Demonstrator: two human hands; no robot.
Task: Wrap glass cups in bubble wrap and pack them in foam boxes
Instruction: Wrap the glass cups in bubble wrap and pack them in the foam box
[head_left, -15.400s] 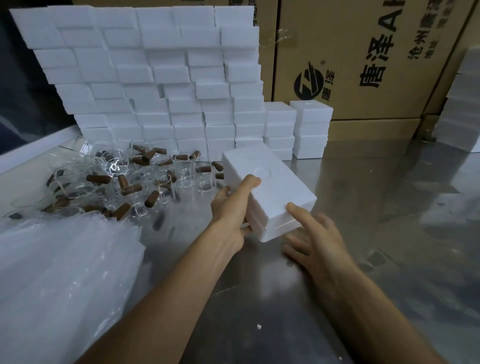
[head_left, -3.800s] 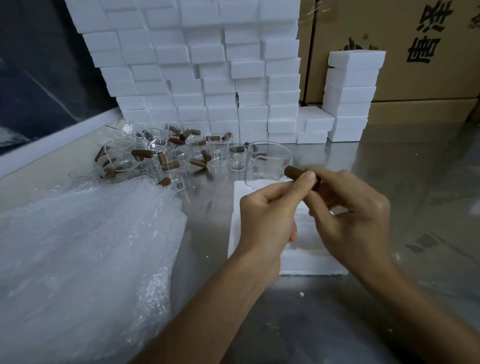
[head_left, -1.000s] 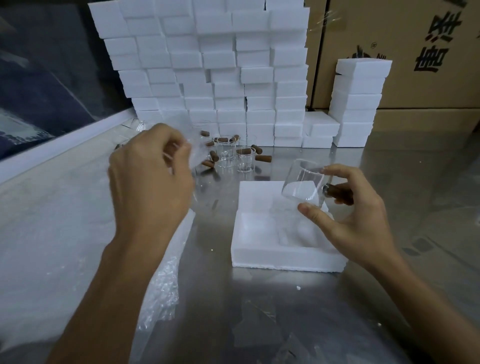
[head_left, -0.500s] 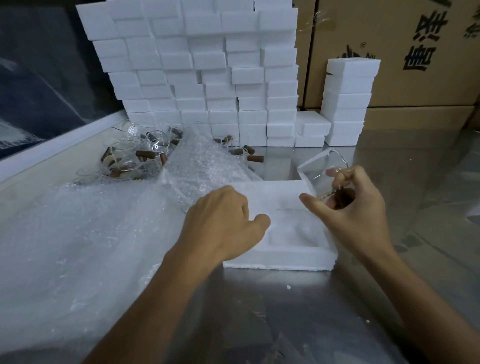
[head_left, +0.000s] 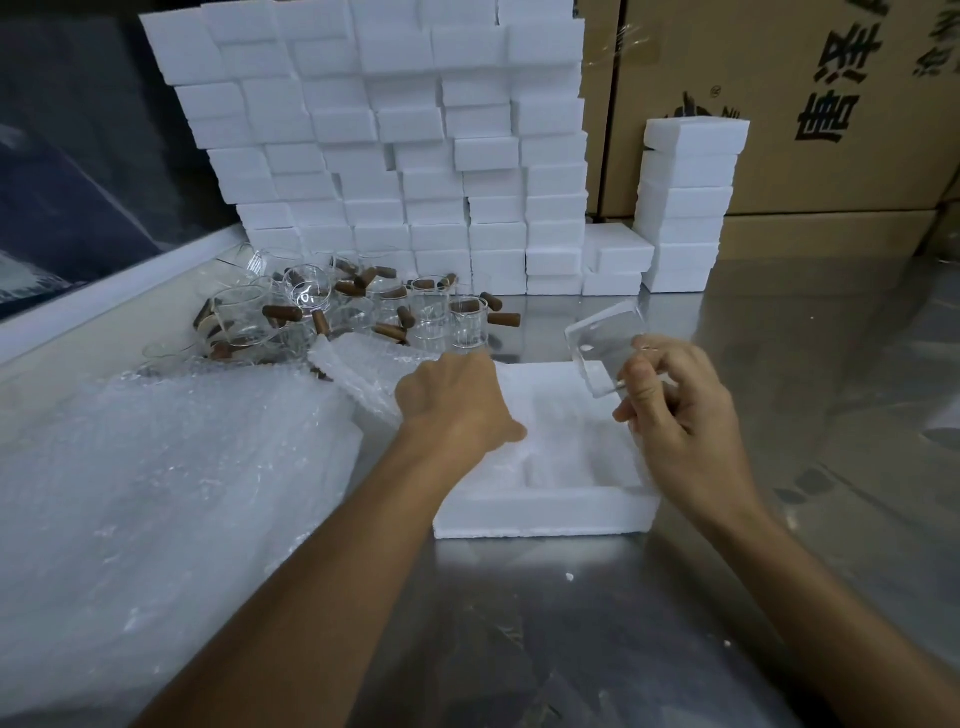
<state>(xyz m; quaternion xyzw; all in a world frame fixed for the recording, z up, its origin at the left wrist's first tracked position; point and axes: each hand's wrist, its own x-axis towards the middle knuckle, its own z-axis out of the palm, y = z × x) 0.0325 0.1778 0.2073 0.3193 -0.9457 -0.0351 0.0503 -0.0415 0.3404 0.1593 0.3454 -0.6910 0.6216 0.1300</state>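
An open white foam box (head_left: 540, 514) lies on the steel table in front of me. My left hand (head_left: 457, 405) holds a sheet of bubble wrap (head_left: 363, 374) and lays it over the box's left side, fingers curled on the sheet. My right hand (head_left: 675, 410) grips a clear glass cup (head_left: 602, 348) tilted above the box's right edge; its wooden handle is hidden in my fingers.
A thick pile of bubble wrap (head_left: 156, 493) covers the table at left. Several glass cups with brown wooden handles (head_left: 363, 312) cluster behind it. A wall of stacked foam boxes (head_left: 395, 156) and a smaller stack (head_left: 685, 208) stand at the back, before cardboard cartons (head_left: 810, 104).
My left hand drew a bubble wrap sheet from the pile down onto the foam box. My right hand kept the cup near the box's right edge, tilting it slightly.
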